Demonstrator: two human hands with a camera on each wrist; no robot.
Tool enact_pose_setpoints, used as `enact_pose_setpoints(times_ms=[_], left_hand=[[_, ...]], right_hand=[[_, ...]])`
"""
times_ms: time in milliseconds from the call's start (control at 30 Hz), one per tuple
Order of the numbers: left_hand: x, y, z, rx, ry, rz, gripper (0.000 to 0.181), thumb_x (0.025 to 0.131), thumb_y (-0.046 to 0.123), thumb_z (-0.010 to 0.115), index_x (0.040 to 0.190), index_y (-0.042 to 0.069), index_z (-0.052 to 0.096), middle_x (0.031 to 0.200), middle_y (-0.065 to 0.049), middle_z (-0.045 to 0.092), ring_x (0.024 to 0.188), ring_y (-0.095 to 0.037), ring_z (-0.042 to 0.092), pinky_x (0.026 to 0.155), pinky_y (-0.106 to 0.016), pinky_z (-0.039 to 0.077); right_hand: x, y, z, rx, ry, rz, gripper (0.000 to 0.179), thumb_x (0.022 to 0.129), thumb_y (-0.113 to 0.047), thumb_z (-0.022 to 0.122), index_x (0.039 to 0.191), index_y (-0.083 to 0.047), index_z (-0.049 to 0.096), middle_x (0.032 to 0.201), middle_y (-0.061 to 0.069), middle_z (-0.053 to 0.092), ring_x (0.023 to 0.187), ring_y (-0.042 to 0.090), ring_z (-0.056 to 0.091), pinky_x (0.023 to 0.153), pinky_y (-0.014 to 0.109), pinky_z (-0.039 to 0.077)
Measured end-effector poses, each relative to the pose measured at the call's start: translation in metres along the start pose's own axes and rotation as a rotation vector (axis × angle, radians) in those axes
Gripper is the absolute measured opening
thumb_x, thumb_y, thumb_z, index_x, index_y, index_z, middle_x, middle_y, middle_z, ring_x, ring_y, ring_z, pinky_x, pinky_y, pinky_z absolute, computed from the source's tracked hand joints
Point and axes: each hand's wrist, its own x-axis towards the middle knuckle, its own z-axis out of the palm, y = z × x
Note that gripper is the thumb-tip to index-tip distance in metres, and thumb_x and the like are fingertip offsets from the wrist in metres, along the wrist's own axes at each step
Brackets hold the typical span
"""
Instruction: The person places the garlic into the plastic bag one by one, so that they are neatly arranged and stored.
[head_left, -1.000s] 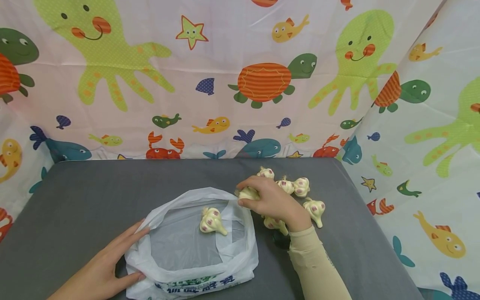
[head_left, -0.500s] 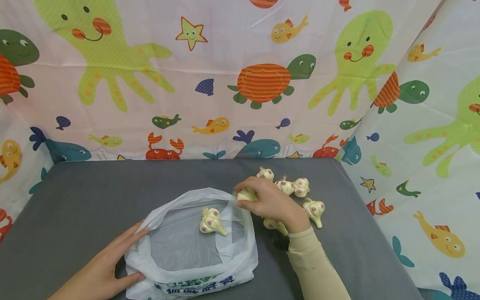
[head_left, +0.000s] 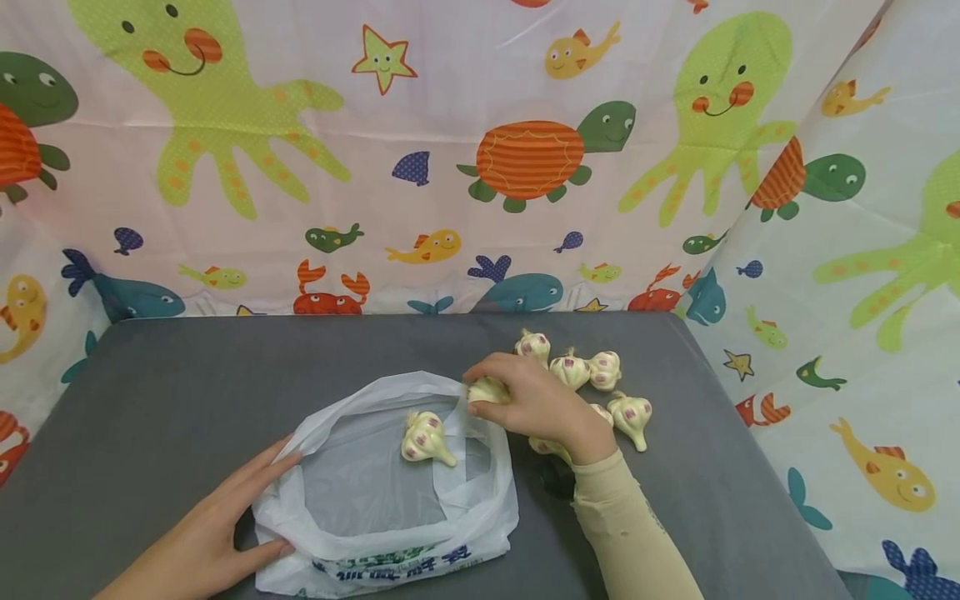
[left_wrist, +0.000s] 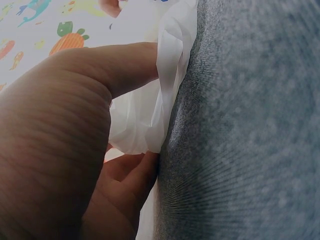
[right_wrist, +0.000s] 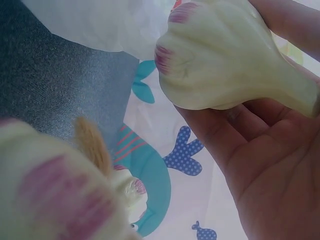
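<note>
In the head view, a white plastic bag [head_left: 382, 546] with printed characters lies with its mouth wide, one garlic bulb [head_left: 425, 439] inside. My left hand [head_left: 217, 521] touches the bag's left side, fingers and thumb spread; the left wrist view has the bag's white film [left_wrist: 170, 65] between thumb and fingers. My right hand [head_left: 536, 404] grips another garlic bulb [head_left: 487, 392] at the bag's right rim. Up close in the right wrist view, this bulb [right_wrist: 215, 55] is cream with purple patches, its neck toward the palm.
Several more garlic bulbs lie on the grey table [head_left: 225, 367] right of the bag, among them one at the far right [head_left: 632, 418] and one farther back [head_left: 532, 345]. Some are partly hidden by my right forearm. A curtain [head_left: 420, 83] printed with sea animals encloses the table.
My right hand, with the garlic bulb in it, has shifted slightly left toward the bag's opening. The left hand stays against the bag, and the head view has tilted a little.
</note>
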Motion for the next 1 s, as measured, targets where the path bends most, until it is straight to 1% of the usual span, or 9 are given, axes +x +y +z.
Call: enact_pose_setpoints(times_ms=[67, 167, 233, 267, 367, 433, 567, 800, 1000], left_hand=[[0.001, 0.001, 0.000, -0.004, -0.010, -0.014, 0.109, 0.076, 0.036, 0.103, 0.167, 0.027, 0.045, 0.174, 0.002, 0.037, 0.145, 0.008, 0.035, 0.101, -0.018, 0.049], [0.002, 0.002, -0.001, -0.006, -0.019, -0.019, 0.108, 0.076, 0.038, 0.102, 0.167, 0.028, 0.045, 0.174, 0.002, 0.037, 0.143, 0.005, 0.038, 0.100, -0.024, 0.053], [0.002, 0.002, -0.001, -0.017, -0.020, -0.017, 0.107, 0.077, 0.039, 0.102, 0.167, 0.028, 0.045, 0.174, 0.002, 0.036, 0.143, 0.005, 0.038, 0.101, -0.022, 0.051], [0.002, 0.002, -0.001, -0.022, -0.020, -0.012, 0.107, 0.077, 0.039, 0.102, 0.167, 0.027, 0.045, 0.175, 0.002, 0.036, 0.144, 0.005, 0.037, 0.102, -0.019, 0.049], [0.002, 0.000, -0.001, -0.046, -0.013, 0.007, 0.106, 0.079, 0.037, 0.101, 0.168, 0.026, 0.045, 0.175, 0.001, 0.035, 0.147, 0.008, 0.033, 0.105, -0.009, 0.039], [0.002, 0.000, -0.001, -0.062, -0.012, 0.015, 0.105, 0.079, 0.036, 0.101, 0.168, 0.025, 0.045, 0.176, 0.000, 0.035, 0.148, 0.010, 0.030, 0.105, -0.005, 0.033], [0.001, 0.000, -0.001, -0.067, -0.010, 0.016, 0.105, 0.080, 0.035, 0.101, 0.168, 0.025, 0.044, 0.176, 0.000, 0.034, 0.148, 0.011, 0.029, 0.105, -0.005, 0.033], [0.000, -0.001, -0.001, -0.055, 0.005, 0.039, 0.108, 0.077, 0.029, 0.103, 0.168, 0.022, 0.045, 0.176, -0.002, 0.034, 0.150, 0.012, 0.026, 0.107, -0.003, 0.027], [0.000, 0.000, 0.000, -0.052, -0.005, 0.019, 0.107, 0.078, 0.034, 0.102, 0.168, 0.024, 0.044, 0.176, 0.000, 0.035, 0.148, 0.011, 0.029, 0.106, -0.003, 0.030]], right_hand=[[0.000, -0.001, 0.000, 0.013, -0.005, 0.011, 0.035, 0.098, -0.026, 0.085, 0.127, -0.009, 0.078, 0.118, -0.001, 0.075, 0.098, 0.014, 0.065, 0.080, 0.032, 0.056], [0.000, -0.002, 0.001, 0.029, -0.009, 0.015, 0.035, 0.097, -0.025, 0.085, 0.127, -0.008, 0.078, 0.118, -0.001, 0.075, 0.098, 0.015, 0.065, 0.080, 0.032, 0.057], [0.001, -0.002, 0.002, 0.037, -0.012, 0.013, 0.035, 0.097, -0.024, 0.085, 0.127, -0.008, 0.078, 0.118, -0.001, 0.075, 0.098, 0.015, 0.065, 0.080, 0.032, 0.057], [0.001, -0.003, 0.003, 0.040, -0.014, 0.009, 0.035, 0.097, -0.024, 0.085, 0.127, -0.007, 0.078, 0.118, -0.001, 0.075, 0.098, 0.015, 0.065, 0.080, 0.032, 0.057], [0.003, -0.003, 0.005, 0.046, -0.023, -0.007, 0.035, 0.097, -0.022, 0.085, 0.128, -0.007, 0.077, 0.119, 0.000, 0.075, 0.100, 0.015, 0.066, 0.082, 0.032, 0.058], [0.003, -0.004, 0.006, 0.049, -0.031, -0.017, 0.035, 0.098, -0.021, 0.084, 0.128, -0.006, 0.077, 0.120, 0.001, 0.075, 0.101, 0.015, 0.067, 0.084, 0.032, 0.058], [0.004, -0.005, 0.007, 0.040, -0.032, -0.034, 0.035, 0.098, -0.021, 0.084, 0.128, -0.006, 0.077, 0.120, 0.002, 0.075, 0.102, 0.015, 0.067, 0.085, 0.033, 0.058], [0.003, -0.007, 0.009, 0.065, -0.048, -0.002, 0.035, 0.101, -0.026, 0.082, 0.130, -0.008, 0.076, 0.122, -0.001, 0.074, 0.103, 0.014, 0.066, 0.084, 0.033, 0.057], [0.005, -0.010, 0.011, 0.070, -0.062, -0.011, 0.036, 0.100, -0.025, 0.083, 0.131, -0.008, 0.076, 0.122, -0.002, 0.074, 0.104, 0.013, 0.067, 0.086, 0.033, 0.057]])
